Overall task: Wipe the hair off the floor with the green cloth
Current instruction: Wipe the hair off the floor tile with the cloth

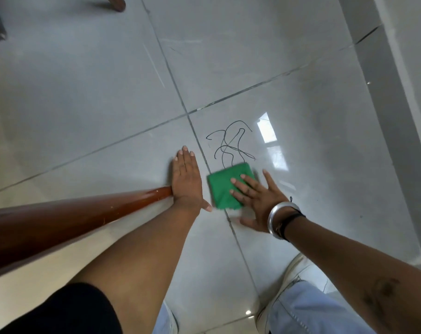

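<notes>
Your left arm is bare from the wrist up to a short black sleeve (67, 309) that covers the upper arm at the bottom edge of the view. Your left hand (186, 178) carries no ring or band. Your right wrist wears a broad, smooth silver bangle (275, 219), and just behind it sits a thin black band (290, 221). Your right hand (260, 203) has short, plain nails. A dark mark, too blurred to read, shows on your right forearm (380, 295). You have on light blue denim jeans (308, 309), and a white shoe (292, 268) pokes out below the right leg.
</notes>
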Motion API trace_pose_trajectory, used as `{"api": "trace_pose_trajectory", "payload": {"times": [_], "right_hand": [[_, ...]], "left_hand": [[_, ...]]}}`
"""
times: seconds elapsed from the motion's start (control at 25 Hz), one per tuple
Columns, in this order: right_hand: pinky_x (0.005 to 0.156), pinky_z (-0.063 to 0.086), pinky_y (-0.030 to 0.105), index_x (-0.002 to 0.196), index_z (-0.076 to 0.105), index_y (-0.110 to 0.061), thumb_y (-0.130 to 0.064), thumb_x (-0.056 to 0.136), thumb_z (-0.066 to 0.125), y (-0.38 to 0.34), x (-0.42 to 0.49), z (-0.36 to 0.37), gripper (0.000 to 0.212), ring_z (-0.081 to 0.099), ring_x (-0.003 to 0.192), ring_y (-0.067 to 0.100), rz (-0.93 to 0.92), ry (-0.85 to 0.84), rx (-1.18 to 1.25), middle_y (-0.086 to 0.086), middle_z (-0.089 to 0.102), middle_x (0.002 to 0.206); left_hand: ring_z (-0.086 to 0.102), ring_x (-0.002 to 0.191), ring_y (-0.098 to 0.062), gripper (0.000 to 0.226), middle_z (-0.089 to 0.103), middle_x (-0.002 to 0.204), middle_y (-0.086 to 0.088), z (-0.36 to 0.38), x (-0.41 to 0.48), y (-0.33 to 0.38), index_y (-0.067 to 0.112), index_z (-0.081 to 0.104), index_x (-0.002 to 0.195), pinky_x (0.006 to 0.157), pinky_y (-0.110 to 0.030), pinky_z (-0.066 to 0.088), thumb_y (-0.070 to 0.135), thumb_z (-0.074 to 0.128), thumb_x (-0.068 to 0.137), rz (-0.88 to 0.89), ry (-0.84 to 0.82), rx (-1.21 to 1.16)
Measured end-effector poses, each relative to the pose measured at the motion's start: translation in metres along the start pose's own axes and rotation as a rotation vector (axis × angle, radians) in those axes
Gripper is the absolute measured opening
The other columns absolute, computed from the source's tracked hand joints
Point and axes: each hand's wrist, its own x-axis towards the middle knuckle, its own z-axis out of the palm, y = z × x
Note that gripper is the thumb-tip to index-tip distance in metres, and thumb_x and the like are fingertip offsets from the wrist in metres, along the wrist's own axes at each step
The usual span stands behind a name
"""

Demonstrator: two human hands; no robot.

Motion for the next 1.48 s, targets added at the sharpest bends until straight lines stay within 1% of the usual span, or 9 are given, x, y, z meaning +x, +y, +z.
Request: {"api": "trace_pose_trajectory", "payload": {"times": [0.16,0.28,0.56,0.84,0.96,1.16,1.24,1.36,1.48], "right_hand": [[0.11,-0.02,0.058,0.15,0.021,-0.029,-0.08,0.077,0.013,-0.003,0.059,-0.036,0.089,0.001,0.15,0.02,0.365,0.134,0.243,-0.005,0.008,0.163],[0.109,-0.022,0.057,0.152,0.015,-0.026,-0.079,0.077,0.013,-0.003,0.071,-0.049,0.091,-0.005,0.149,0.023,0.287,0.06,0.166,-0.002,0.0,0.164],[0.098,-0.04,0.058,0.152,0.01,-0.016,-0.07,0.084,0.025,0.004,-0.056,0.017,0.088,-0.006,0.148,0.036,-0.053,-0.212,-0.13,0.009,-0.003,0.163],[0.112,-0.013,0.064,0.149,0.028,-0.018,-0.055,0.084,0.026,-0.006,0.093,-0.063,0.075,0.008,0.148,0.036,0.17,0.062,-0.038,0.008,0.014,0.162],[0.112,-0.011,0.064,0.149,0.028,-0.017,-0.051,0.081,0.032,-0.008,0.126,-0.087,0.076,0.007,0.148,0.035,0.208,0.081,-0.015,0.008,0.013,0.163],[0.113,-0.01,0.063,0.152,0.014,-0.016,-0.048,0.084,0.035,-0.03,0.063,-0.042,0.078,-0.005,0.149,0.033,0.259,0.03,0.106,0.007,0.0,0.164],[0.113,-0.005,0.066,0.15,0.026,-0.013,-0.048,0.082,0.038,-0.047,0.009,-0.011,0.077,0.004,0.148,0.037,0.226,-0.036,0.11,0.01,0.011,0.163],[0.109,0.008,0.074,0.134,0.055,-0.012,-0.053,0.073,0.055,-0.052,-0.049,0.012,0.074,0.034,0.139,0.04,0.133,-0.142,0.036,0.012,0.04,0.152],[0.109,-0.001,0.074,0.142,0.045,-0.017,-0.055,0.078,0.048,-0.025,-0.023,-0.003,0.074,0.027,0.144,0.036,0.08,-0.1,-0.013,0.008,0.03,0.157]], "left_hand": [[-0.007,0.146,-0.046,0.165,-0.012,0.155,-0.036,-0.001,0.002,0.004,-0.014,-0.013,0.143,0.12,-0.05,-0.003,0.088,0.065,0.039,-0.02,0.005,0.025],[-0.006,0.147,-0.045,0.163,-0.012,0.155,-0.036,-0.008,0.0,0.004,-0.014,-0.013,0.143,0.12,-0.048,-0.001,0.085,0.067,0.042,-0.022,-0.006,0.011],[-0.008,0.146,-0.046,0.16,-0.013,0.154,-0.037,-0.02,-0.007,0.003,-0.016,-0.014,0.142,0.119,-0.048,-0.005,0.078,0.074,0.046,-0.019,-0.081,-0.002],[-0.006,0.148,-0.041,0.159,-0.013,0.157,-0.031,-0.016,-0.009,0.004,-0.01,-0.015,0.144,0.12,-0.044,-0.003,0.074,0.077,0.046,-0.058,-0.037,-0.066],[-0.004,0.148,-0.041,0.156,-0.012,0.157,-0.031,-0.016,-0.012,0.004,-0.009,-0.014,0.145,0.121,-0.044,-0.002,0.073,0.077,0.048,-0.073,-0.038,-0.073],[-0.005,0.147,-0.043,0.153,-0.01,0.156,-0.034,-0.013,-0.013,0.001,-0.013,-0.011,0.144,0.12,-0.047,-0.002,0.077,0.071,0.052,-0.078,-0.056,-0.071],[-0.004,0.147,-0.045,0.152,-0.009,0.155,-0.036,-0.012,-0.012,-0.001,-0.014,-0.01,0.144,0.12,-0.048,-0.003,0.08,0.068,0.053,-0.057,-0.063,-0.054],[-0.005,0.146,-0.046,0.154,-0.009,0.154,-0.038,-0.009,-0.011,-0.001,-0.017,-0.011,0.142,0.119,-0.05,-0.004,0.083,0.064,0.052,-0.048,-0.078,-0.02],[-0.003,0.146,-0.047,0.156,-0.005,0.154,-0.039,-0.01,-0.009,0.005,-0.02,-0.01,0.14,0.12,-0.051,-0.003,0.082,0.066,0.05,-0.044,-0.086,0.008]]}}
